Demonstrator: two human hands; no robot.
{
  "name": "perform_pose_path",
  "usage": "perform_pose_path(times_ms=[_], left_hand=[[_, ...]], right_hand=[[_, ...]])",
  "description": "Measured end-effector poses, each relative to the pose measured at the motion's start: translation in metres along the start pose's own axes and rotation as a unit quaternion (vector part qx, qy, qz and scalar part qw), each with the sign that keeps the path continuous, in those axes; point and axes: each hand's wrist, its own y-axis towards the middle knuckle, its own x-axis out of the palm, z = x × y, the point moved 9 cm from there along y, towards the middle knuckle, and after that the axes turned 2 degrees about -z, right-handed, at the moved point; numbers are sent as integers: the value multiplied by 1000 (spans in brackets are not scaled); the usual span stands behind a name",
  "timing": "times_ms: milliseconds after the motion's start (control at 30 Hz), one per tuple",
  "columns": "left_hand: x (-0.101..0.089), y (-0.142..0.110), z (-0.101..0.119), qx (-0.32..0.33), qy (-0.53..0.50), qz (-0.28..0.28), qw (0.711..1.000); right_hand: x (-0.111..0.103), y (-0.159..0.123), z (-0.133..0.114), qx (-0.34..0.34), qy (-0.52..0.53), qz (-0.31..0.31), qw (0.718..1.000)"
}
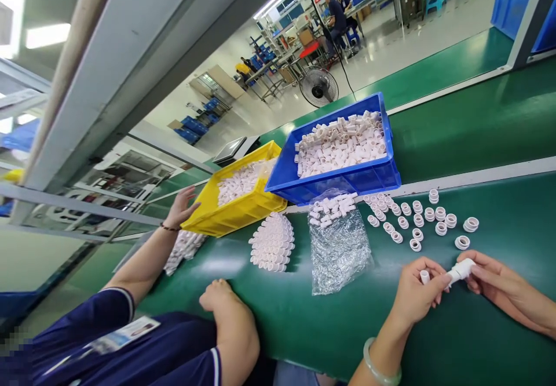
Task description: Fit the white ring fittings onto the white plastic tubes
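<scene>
My left hand (419,293), with a pale green bangle at its wrist, is closed on a white plastic pipe fitting (424,276), one end of which shows between the fingers. From the other side my right hand (499,284) grips a wider, collared white piece (463,269). The two pieces meet end to end between my hands; how far one sits inside the other I cannot tell. Just beyond my fingers several white ring-shaped collars (463,242) stand loose on the green table (313,328).
A clear plastic bag (339,261) with white fittings on it lies left of my hands. Beside it is a block of lined-up white pieces (273,244). Behind stand a blue bin (334,183) and a yellow bin (234,219) of fittings. A co-worker's hand (180,206) touches the yellow bin.
</scene>
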Motion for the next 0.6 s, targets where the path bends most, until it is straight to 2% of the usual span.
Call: perform_pose_path(times_ms=[233,367,500,600], left_hand=[[-10,-3,4,25,76,66,995],[-1,-2,-1,33,45,51,997],[8,0,-13,23,9,33,999],[4,0,-10,49,43,52,997]], right_hand=[[0,-2,-6,-20,-207,-11,978],[1,-5,1,-26,-237,-29,971],[-4,-9,5,-42,-250,-11,967],[-13,-10,3,-48,-293,16,955]])
